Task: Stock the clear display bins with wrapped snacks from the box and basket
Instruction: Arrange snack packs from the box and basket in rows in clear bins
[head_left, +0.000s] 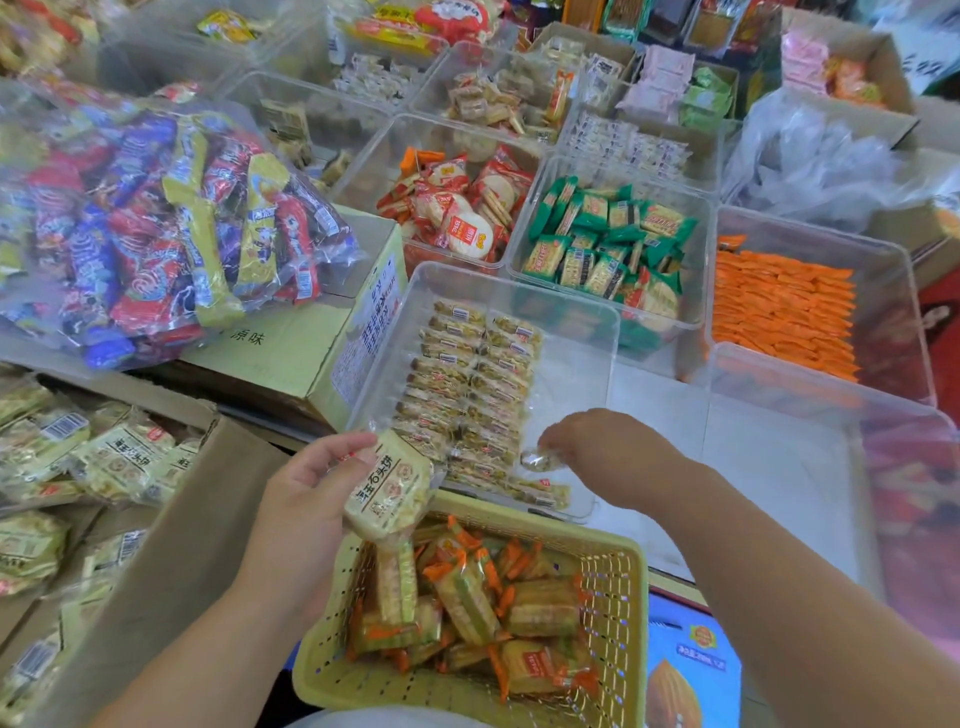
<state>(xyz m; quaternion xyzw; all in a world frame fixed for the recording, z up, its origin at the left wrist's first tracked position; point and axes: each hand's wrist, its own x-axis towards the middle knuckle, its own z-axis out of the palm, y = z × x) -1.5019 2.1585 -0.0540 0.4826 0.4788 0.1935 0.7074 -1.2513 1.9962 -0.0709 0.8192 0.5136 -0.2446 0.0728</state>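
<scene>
Left hand (306, 493) grip pinches a cream packet (387, 491); right hand (597, 452) grip pinches a blurred wrapper (537, 460).

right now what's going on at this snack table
A person is stocking a clear bin with wrapped snacks. The left hand holds a cream pack above the yellow basket, which holds orange-ended packets. The right hand is setting a small wrapped piece at the near end of two neat rows in the bin. The bin's right side is bare.
</scene>
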